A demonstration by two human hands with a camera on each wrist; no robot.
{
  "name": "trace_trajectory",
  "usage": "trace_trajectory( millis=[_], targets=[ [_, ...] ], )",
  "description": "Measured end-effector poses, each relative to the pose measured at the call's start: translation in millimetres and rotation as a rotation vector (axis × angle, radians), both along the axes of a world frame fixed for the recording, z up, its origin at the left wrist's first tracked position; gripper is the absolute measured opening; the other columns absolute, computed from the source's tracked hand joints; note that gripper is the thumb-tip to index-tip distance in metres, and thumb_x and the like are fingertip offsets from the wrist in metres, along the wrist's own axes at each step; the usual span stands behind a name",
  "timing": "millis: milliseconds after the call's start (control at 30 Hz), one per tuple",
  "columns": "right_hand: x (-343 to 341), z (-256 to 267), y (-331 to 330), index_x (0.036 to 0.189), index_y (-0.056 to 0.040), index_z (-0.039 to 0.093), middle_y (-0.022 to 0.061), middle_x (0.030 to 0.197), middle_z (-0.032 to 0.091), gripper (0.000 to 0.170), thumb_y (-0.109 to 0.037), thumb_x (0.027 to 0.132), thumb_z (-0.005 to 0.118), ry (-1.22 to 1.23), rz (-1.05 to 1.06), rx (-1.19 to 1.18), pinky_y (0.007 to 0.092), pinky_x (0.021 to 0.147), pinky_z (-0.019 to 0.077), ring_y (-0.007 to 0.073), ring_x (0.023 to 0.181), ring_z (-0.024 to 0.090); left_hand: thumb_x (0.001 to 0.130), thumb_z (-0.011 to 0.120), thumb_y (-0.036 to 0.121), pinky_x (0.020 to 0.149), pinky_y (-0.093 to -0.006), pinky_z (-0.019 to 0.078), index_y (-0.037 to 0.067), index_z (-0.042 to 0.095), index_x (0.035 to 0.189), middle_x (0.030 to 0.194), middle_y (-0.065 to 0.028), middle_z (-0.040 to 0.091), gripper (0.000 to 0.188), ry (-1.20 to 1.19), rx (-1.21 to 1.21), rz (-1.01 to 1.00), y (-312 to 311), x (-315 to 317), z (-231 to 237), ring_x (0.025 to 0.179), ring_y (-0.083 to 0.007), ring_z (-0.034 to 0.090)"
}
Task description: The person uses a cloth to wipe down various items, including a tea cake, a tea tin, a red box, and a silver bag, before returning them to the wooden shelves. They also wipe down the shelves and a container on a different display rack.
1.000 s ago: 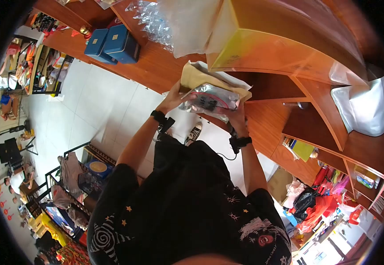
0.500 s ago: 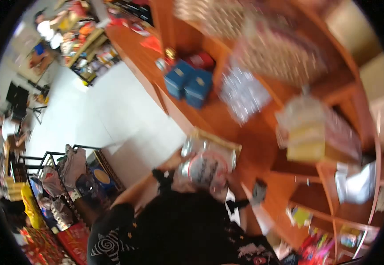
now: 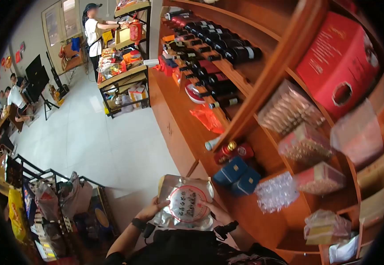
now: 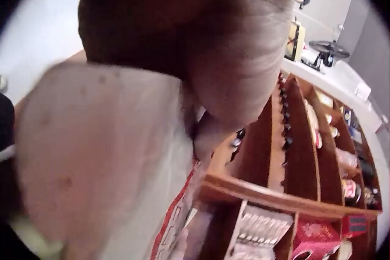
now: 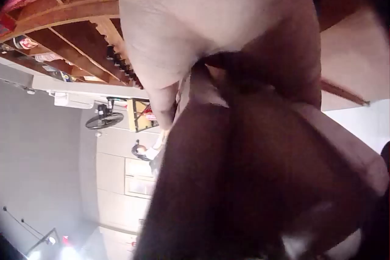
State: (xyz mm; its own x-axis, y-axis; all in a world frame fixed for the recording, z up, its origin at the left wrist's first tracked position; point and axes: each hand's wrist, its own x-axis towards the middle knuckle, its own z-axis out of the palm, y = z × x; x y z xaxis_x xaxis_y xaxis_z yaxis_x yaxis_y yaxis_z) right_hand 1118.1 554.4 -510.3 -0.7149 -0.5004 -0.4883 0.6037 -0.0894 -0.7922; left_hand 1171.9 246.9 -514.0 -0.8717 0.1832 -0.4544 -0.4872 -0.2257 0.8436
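Observation:
Between my two hands is a flat silver foil packet (image 3: 189, 212) with black characters inside a round red-ringed label. A tan edge shows at its upper left. My left hand (image 3: 149, 209) grips the left side, thumb on the front, while my right hand (image 3: 218, 213) grips the opposite side with its thumb near the label. In the left wrist view, the left hand (image 4: 237, 59) has the packet's pale face (image 4: 103, 156) under it and a strip of red print beyond. The right wrist view has the right hand (image 5: 213, 16) round the packet's shaded edge (image 5: 207, 150).
Right of the packet, a wooden counter (image 3: 231, 221) bears blue boxes (image 3: 238, 176) and clear plastic wrap (image 3: 277, 192). Dark bottles (image 3: 218, 42) line the shelves above. A black rack (image 3: 59, 176) with bags stands at left. A person (image 3: 95, 33) stands at a far display.
The head view has swung up toward the bottle shelves and the room. The packet, first tilted with tan paper folded behind it, now lies with its label facing up. Both hands still hold it.

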Motion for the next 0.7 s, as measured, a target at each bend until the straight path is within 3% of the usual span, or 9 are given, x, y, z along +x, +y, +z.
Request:
trace_trajectory(
  millis=[33, 67, 133, 233, 300, 400, 433, 667, 700],
  targets=[
    [-21.2, 25.3, -15.2, 0.139, -0.0004, 0.044, 0.0091, 0.131, 0.056, 0.057, -0.026, 0.094, 0.067, 0.01, 0.005, 0.001, 0.0327, 0.108, 0.0382, 0.0168, 0.123, 0.051, 0.094, 0.069, 0.022, 0.095, -0.0319, 0.0479, -0.003, 0.05, 0.133, 0.12, -0.0084, 0.064, 0.05, 0.038, 0.042, 0.003, -20.2, -21.6, -20.6, 0.106, -0.0165, 0.06],
    [-41.5, 51.9, -32.8, 0.142, -0.001, 0.041, 0.0091, 0.134, 0.054, 0.06, -0.027, 0.094, 0.067, 0.045, -0.001, -0.056, 0.033, 0.109, 0.0376, 0.0176, 0.124, 0.05, 0.09, 0.074, 0.023, 0.101, -0.0324, 0.0424, -0.004, 0.051, 0.133, 0.12, -0.0069, 0.063, 0.055, 0.047, 0.1, 0.02, -38.7, -44.3, -1.7, 0.112, -0.0154, 0.055],
    [-78.5, 95.0, -63.1, 0.147, -0.0022, 0.034, 0.0091, 0.14, 0.049, 0.066, -0.027, 0.094, 0.067, 0.139, 0.007, -0.081, 0.0345, 0.11, 0.0366, 0.0197, 0.127, 0.048, 0.091, 0.071, 0.016, 0.097, -0.0314, 0.0468, -0.004, 0.051, 0.133, 0.119, -0.0069, 0.064, 0.051, 0.017, 0.111, 0.043, -68.9, -91.2, 39.4, 0.108, -0.0139, 0.059],
    [-142.7, 86.7, -92.2, 0.146, -0.0023, 0.035, 0.009, 0.138, 0.051, 0.067, -0.026, 0.093, 0.068, 0.077, 0.055, -0.182, 0.0352, 0.108, 0.0394, 0.0199, 0.126, 0.049, 0.091, 0.07, 0.012, 0.096, -0.0303, 0.0481, -0.004, 0.052, 0.131, 0.12, -0.0066, 0.064, 0.047, 0.108, 0.064, -0.09, -110.8, -168.1, 84.5, 0.108, -0.0134, 0.059],
    [-187.2, 82.3, -116.5, 0.143, -0.0026, 0.04, 0.0093, 0.132, 0.055, 0.063, -0.024, 0.092, 0.07, 0.279, -0.055, -0.119, 0.0344, 0.104, 0.0438, 0.0192, 0.122, 0.052, 0.091, 0.071, 0.01, 0.081, -0.0292, 0.0537, -0.005, 0.053, 0.127, 0.108, -0.0076, 0.066, 0.043, 0.318, -0.054, -0.012, -122.8, -216.3, 101.7, 0.094, -0.0131, 0.064],
    [-239.2, 124.4, -140.7, 0.135, -0.0005, 0.049, 0.0087, 0.122, 0.06, 0.053, -0.02, 0.09, 0.07, 0.21, -0.172, -0.16, 0.0339, 0.1, 0.045, 0.0185, 0.114, 0.056, 0.088, 0.073, 0.01, 0.085, -0.0296, 0.0527, -0.005, 0.051, 0.129, 0.108, -0.0084, 0.065, 0.048, 0.147, -0.093, -0.028, -149.6, -278.2, 161.8, 0.097, -0.0147, 0.063],
    [-254.2, 139.8, -143.0, 0.135, -0.0005, 0.049, 0.0087, 0.122, 0.06, 0.053, -0.02, 0.09, 0.07, 0.215, -0.175, -0.144, 0.0339, 0.1, 0.045, 0.0185, 0.114, 0.056, 0.089, 0.069, 0.01, 0.099, -0.03, 0.0436, -0.005, 0.052, 0.132, 0.119, -0.0076, 0.063, 0.048, 0.149, -0.006, -0.04, -159.2, -297.5, 173.0, 0.111, -0.0149, 0.057],
    [-301.1, 285.3, -175.7, 0.136, 0.0013, 0.046, 0.0112, 0.119, 0.062, 0.053, -0.011, 0.09, 0.069, 0.348, -0.518, 0.063, 0.0334, 0.091, 0.0516, 0.019, 0.105, 0.062, 0.081, 0.072, 0.016, 0.108, -0.0328, 0.0367, -0.006, 0.036, 0.147, 0.138, -0.0129, 0.053, 0.078, 0.353, 0.243, -0.275, -198.2, -419.1, 280.3, 0.128, -0.0195, 0.048],
    [-300.0, 304.4, -182.6, 0.136, 0.0014, 0.045, 0.0112, 0.119, 0.063, 0.053, -0.01, 0.09, 0.069, 0.376, -0.57, 0.094, 0.0332, 0.091, 0.0519, 0.0192, 0.103, 0.063, 0.083, 0.07, 0.014, 0.105, -0.0335, 0.0418, -0.008, 0.038, 0.144, 0.135, -0.0148, 0.055, 0.072, 0.43, 0.328, -0.283, -205.0, -439.5, 280.1, 0.124, -0.0207, 0.053]
  ],
)
